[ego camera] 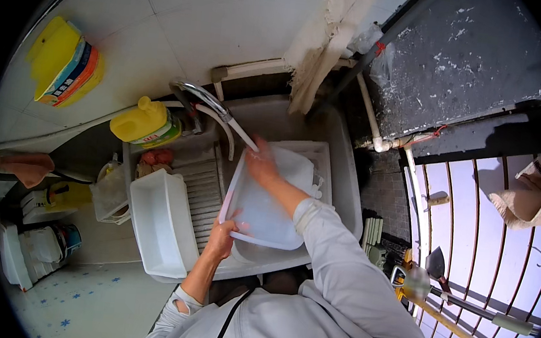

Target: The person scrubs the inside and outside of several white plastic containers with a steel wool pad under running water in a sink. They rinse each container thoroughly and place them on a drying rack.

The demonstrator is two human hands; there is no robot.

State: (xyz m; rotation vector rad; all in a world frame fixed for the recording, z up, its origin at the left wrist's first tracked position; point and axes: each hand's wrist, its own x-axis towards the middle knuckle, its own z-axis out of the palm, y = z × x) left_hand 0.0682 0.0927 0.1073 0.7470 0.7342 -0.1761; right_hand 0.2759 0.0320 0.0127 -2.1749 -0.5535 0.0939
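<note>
My left hand (223,235) grips the near-left corner rim of a translucent white plastic tub (276,213), which is tilted inside the stone-coloured sink (352,195). Through the tub's wall the fingers show faintly. My right hand (261,161) is blurred at the tub's far side, where a stream of water (244,135) from the chrome faucet (204,94) meets it. Whether its fingers hold anything is hidden by the blur. Beneath and beyond the tub lies another white plastic tub (325,149) in the sink.
A white rectangular tub (164,222) stands on the ribbed drainboard (201,182) at left. Behind it are a yellow jug (146,122) and a reddish cloth (155,156). A ragged cloth (318,62) hangs over the sink's back. A scraper (436,265) hangs at right.
</note>
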